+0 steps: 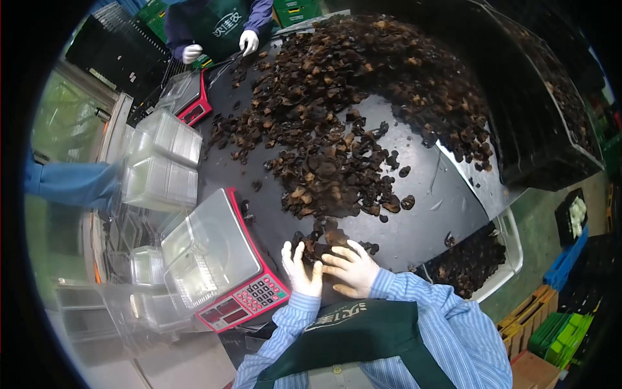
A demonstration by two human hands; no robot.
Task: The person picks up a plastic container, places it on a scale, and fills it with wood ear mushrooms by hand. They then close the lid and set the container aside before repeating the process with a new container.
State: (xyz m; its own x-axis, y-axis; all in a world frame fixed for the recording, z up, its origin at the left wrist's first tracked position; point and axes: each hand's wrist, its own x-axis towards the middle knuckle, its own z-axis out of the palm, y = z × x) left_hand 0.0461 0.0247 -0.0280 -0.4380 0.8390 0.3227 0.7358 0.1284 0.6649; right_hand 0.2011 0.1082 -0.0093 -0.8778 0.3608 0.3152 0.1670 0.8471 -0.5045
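Dark brown wood ear mushrooms point(317, 247) lie in a small cluster on the table near my body. My left hand point(302, 271), in a white glove, rests at the left of this cluster with its fingers apart. From the right, my right hand point(352, 269), gloved too, lies over the near edge of the cluster, fingers stretched and spread. Both hands touch the mushrooms; what is under the palms is hidden. A larger heap of the same mushrooms point(330, 172) spreads beyond my hands. Left of them stands a red-framed scale point(249, 259) with a clear plastic box point(195, 280) on it.
Stacked clear boxes point(162, 159) line the left side. A second scale point(194, 107) sits near a co-worker's gloved hands point(249, 42) across the table. A black crate point(551, 117) stands on the right; a white bin point(512, 243) of mushrooms sits below the table edge.
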